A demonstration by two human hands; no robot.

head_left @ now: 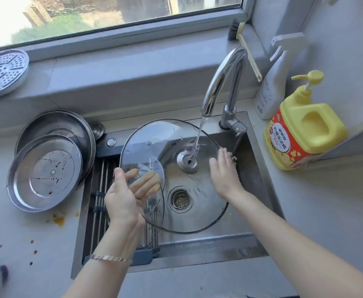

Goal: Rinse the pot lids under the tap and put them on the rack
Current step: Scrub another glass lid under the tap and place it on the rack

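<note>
A large glass pot lid (154,138) with a metal rim is held over the sink (260,166), underside up. Water from the chrome tap (221,82) falls on its central metal knob fitting. My left hand (129,190) grips its left rim, thumb on top and fingers seen through the glass. My right hand (224,173) lies flat on the lid's right part, by the rim. A roll-up rack (100,190) of metal rods spans the sink's left side, below my left hand. Two steel lids (47,171) lean stacked on the counter to the left.
A yellow dish-soap pump bottle (303,125) and a white spray bottle (273,82) stand right of the sink. A brush (244,46) and a perforated steamer plate (2,72) rest on the windowsill. Food stains (58,219) dot the left counter. The sink drain (179,198) shows through the lid.
</note>
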